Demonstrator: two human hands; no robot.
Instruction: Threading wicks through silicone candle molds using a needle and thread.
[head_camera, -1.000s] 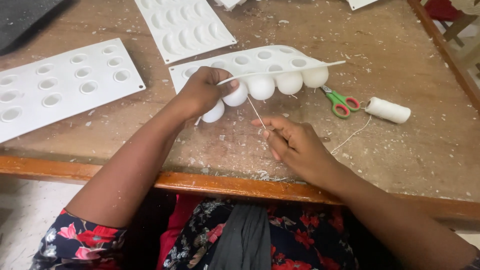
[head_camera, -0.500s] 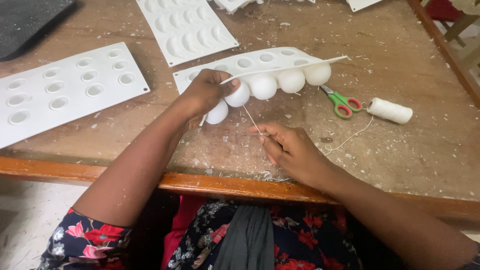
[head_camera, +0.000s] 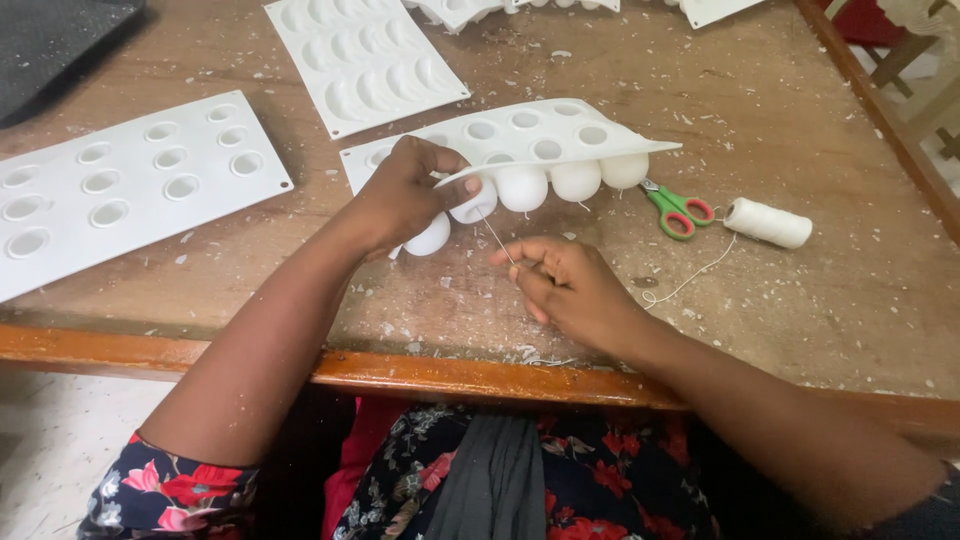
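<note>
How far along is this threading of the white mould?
Done: hard to tell; a short string end hangs under one middle cup. In hand: the left hand lifts the mould by its edge while the right hand pinches a thin string running up to one round cup. Left: other cups seem unthreaded.

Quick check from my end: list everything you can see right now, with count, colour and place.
Tilted ball mould: one, white, table centre, near edge lifted.
Flat moulds: two whole, white; round-holed at left, oval-pocketed at top; bits of others at the top edge.
String: one, whitish, from a mould ball to the right fingers.
Scissors: one, green and red handles, right of the mould.
Thread spool: one, white, beside the scissors.
Table: one, brown wood, littered with white flakes.
Left hand: grips the mould edge.
Right hand: pinches the string.
</note>
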